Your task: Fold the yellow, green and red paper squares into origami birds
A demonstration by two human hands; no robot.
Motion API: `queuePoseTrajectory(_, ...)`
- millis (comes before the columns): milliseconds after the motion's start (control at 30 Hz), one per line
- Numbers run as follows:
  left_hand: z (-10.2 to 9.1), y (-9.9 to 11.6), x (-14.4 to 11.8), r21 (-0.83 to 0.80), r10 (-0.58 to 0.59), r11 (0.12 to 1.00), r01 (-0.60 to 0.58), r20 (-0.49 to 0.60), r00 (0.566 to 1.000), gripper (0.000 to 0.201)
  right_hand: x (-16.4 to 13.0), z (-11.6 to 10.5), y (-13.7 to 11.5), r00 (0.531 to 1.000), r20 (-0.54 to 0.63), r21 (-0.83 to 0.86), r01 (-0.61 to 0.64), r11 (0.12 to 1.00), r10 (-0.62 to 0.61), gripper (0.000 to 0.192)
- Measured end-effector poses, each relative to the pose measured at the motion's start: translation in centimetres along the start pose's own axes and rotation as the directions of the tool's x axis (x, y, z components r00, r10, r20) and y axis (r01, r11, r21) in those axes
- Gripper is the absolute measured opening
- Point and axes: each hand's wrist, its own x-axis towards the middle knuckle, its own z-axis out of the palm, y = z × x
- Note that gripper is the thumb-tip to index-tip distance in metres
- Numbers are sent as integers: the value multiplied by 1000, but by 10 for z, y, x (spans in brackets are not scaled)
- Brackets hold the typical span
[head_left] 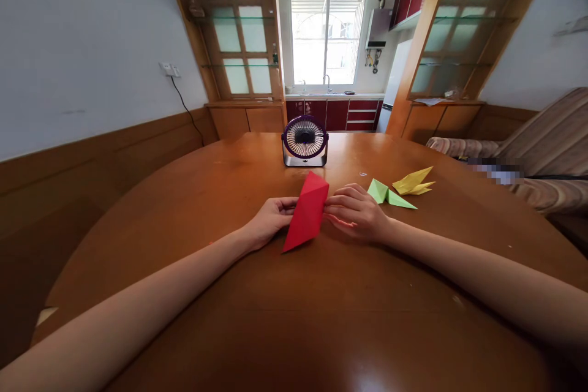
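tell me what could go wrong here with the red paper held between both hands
1. The desk fan stands just behind the red paper; if it is running, air could lift the sheet or shift the fold.
2. The left hand and right hand pinch opposite edges; uneven pull may skew the crease.
3. The green paper figure lies close to the right hand and might get knocked.

We see the folded paper (307, 213) standing between the left hand (271, 219) and the right hand (356, 211), both resting on the worktop (294, 312). Beyond the hands sits a small fan (305, 141). Just right of the right hand lies a folded piece (390, 194), and past it another (413, 182), possibly touching.
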Motion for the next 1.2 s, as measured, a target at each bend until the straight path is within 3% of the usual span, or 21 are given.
queuePoseTrajectory(267, 1, 2, 1, -43, 1, 999, -5, -97, 995, 47, -3, -2, 0, 993, 114, 93, -54, 994, 43, 33)
queuePoseTrajectory(467, 2, 2, 1, -78, 0, 997, -9, -117, 993, 53, -3, -1, -2, 990, 90, 170, -123, 978, 109, 37)
queuePoseTrajectory(633, 7, 3, 0, -106, 14, 994, -28, -129, 992, 45, -1, -1, -4, 987, 119, 184, -128, 975, 108, 43)
queuePoseTrajectory(800, 9, 4, -1, -138, 36, 989, -53, -117, 993, 38, 2, -2, -9, 981, 144, 166, -150, 975, 126, 39)
queuePoseTrajectory(933, 8, 4, -1, -151, -44, 988, 26, -115, 992, 37, 2, -1, -10, 974, 179, 169, -168, 971, 137, 30)
queuePoseTrajectory(1200, 14, 5, -6, -124, 22, 992, -36, -109, 994, 53, 1, 0, -10, 947, 216, 239, -288, 927, 239, 24)
